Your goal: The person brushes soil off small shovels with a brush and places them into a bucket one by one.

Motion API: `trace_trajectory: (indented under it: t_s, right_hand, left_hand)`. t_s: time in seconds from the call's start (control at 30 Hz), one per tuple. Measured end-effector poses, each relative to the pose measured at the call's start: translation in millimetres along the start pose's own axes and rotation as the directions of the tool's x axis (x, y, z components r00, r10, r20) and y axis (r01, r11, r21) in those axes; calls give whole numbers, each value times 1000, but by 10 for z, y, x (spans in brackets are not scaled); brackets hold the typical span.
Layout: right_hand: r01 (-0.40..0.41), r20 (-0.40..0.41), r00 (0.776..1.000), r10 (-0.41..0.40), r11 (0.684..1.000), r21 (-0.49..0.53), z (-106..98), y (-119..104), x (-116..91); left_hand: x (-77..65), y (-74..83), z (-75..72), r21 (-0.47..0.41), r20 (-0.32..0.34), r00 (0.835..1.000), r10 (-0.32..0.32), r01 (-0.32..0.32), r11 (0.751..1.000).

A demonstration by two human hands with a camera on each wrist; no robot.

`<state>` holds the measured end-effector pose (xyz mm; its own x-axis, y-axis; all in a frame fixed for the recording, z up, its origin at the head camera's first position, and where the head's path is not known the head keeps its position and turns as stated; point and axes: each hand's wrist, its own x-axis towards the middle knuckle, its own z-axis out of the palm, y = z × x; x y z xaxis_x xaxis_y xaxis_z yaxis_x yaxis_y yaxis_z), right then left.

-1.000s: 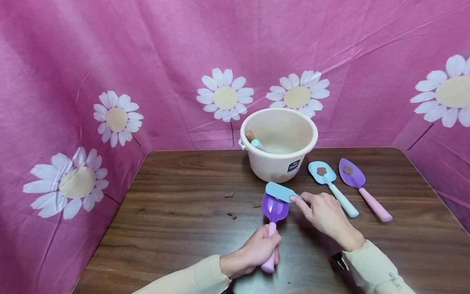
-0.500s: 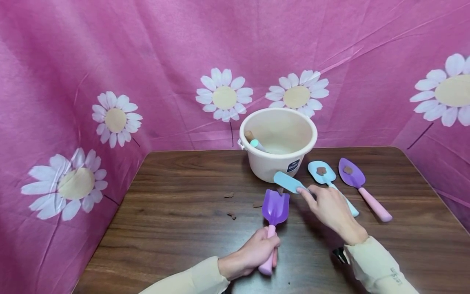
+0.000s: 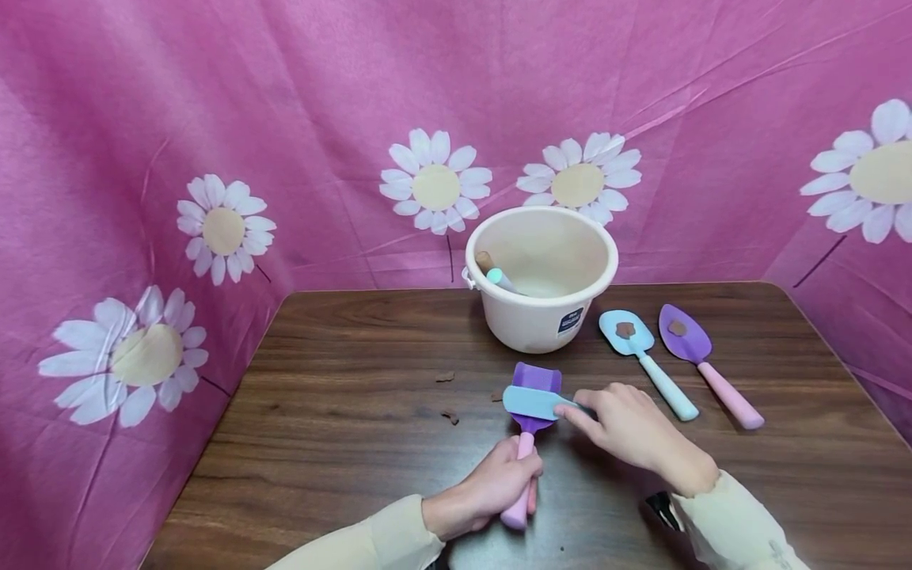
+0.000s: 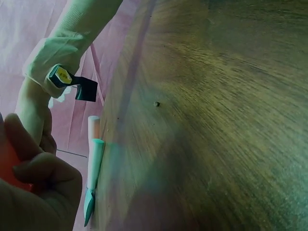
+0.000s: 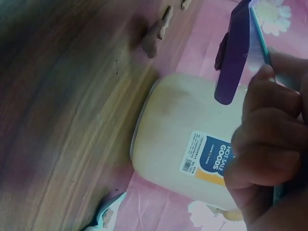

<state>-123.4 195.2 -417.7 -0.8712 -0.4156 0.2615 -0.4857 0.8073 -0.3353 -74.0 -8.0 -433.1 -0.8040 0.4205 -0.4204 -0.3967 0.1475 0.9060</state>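
Observation:
In the head view my left hand (image 3: 494, 483) grips the pink handle of a small purple hand shovel (image 3: 536, 377), its scoop pointing toward the bucket. My right hand (image 3: 637, 431) holds a light blue flat-bladed tool (image 3: 533, 403), thumb along its near end; its blade lies across the middle of the purple scoop. The right wrist view has the purple scoop (image 5: 236, 60) side-on, raised above the table, with a brown clump (image 5: 221, 52) on its underside. My curled right fingers (image 5: 272, 130) hide most of the blue tool's handle. The left wrist view shows my left hand (image 4: 43, 192) wrapped round the handle.
A cream bucket (image 3: 527, 326) with tool handles inside stands at the back. Right of it lie a light blue trowel (image 3: 644, 341) and a purple trowel (image 3: 698, 345), each bearing brown matter. Several brown scraps (image 3: 450, 416) lie left of the shovel. Pink cloth (image 3: 342, 119) surrounds the table.
The blue blade left the scoop's tip toward the right, with a brown bit near the tip, then came back lower across the scoop's middle. My left hand has hardly moved.

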Motion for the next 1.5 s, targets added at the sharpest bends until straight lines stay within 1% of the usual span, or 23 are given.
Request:
trace_trajectory:
  t_s: [0.1, 0.23, 0.47, 0.63, 0.67, 0.73, 0.77, 0.8, 0.87, 0.9, 0.97, 1.0, 1.07, 1.1, 1.17, 1.23, 1.3, 1.43, 1.5]
  right_hand:
    - [-17, 48, 999, 17, 1000, 5, -6, -24, -18]
    - [-39, 58, 998, 39, 999, 6, -10, -7, -12]
    - [-69, 16, 997, 69, 997, 25, 30, 97, 40]
    - [-115, 0, 993, 115, 993, 37, 55, 155, 61]
    - [-119, -13, 993, 120, 992, 39, 60, 165, 67]
    - [-130, -41, 991, 131, 991, 32, 69, 201, 82]
    - [-139, -58, 989, 139, 990, 12, 73, 231, 87]
    - [-151, -61, 987, 150, 989, -7, 81, 268, 89]
    - [-184, -54, 982, 182, 983, -30, 91, 343, 73]
    - [-206, -45, 978, 204, 978, -40, 94, 376, 63]
    - [-253, -53, 966, 251, 967, -37, 88, 419, 43]
    - [-275, -62, 960, 273, 961, -19, 72, 424, 38]
    - [-299, -123, 946, 301, 954, 33, 16, 412, 42]
    - [-297, -158, 940, 303, 953, 60, -22, 402, 55]
    - [-284, -202, 932, 300, 953, 106, -112, 376, 78]
    - [-253, -206, 937, 281, 955, 152, -191, 339, 93]
    - [-231, -173, 948, 267, 952, 200, -252, 287, 98]
    - [-162, -73, 980, 187, 951, 262, -291, 153, 93]
    - [-132, -21, 990, 143, 953, 273, -273, 88, 89]
  left_hand:
    - [-5, -9, 2, 3, -4, 1000, 6, -6, 1000]
    - [-11, -19, 0, 26, -10, 1000, 21, -21, 999]
    - [-38, -23, -23, 109, -17, 999, 36, -34, 993]
    - [-72, -17, -50, 191, -26, 999, 33, -28, 981]
    - [-76, -14, -56, 201, -25, 999, 33, -28, 979]
    - [-81, -8, -53, 202, -20, 999, 34, -29, 979]
    - [-95, 3, -45, 222, -13, 999, 44, -40, 974]
    - [-112, 22, -35, 253, -2, 998, 59, -56, 966]
    - [-152, 85, -7, 274, 36, 997, 73, -80, 958]
    - [-174, 130, 5, 266, 57, 995, 78, -91, 960]
    - [-197, 226, 15, 249, 79, 992, 98, -114, 962]
    - [-188, 266, 15, 213, 78, 992, 97, -112, 971]
    - [-153, 305, -1, 111, 58, 995, 80, -86, 990]
    - [-128, 303, -11, 70, 33, 997, 74, -76, 995]
    - [-74, 263, -31, 31, -24, 997, 67, -66, 997]
    - [-31, 198, -47, 8, -67, 996, 55, -55, 998]
    - [5, 134, -54, -1, -95, 994, 49, -50, 999]
    - [48, 66, -47, -24, -105, 994, 43, -45, 999]
    - [55, 54, -37, -33, -106, 994, 39, -42, 999]
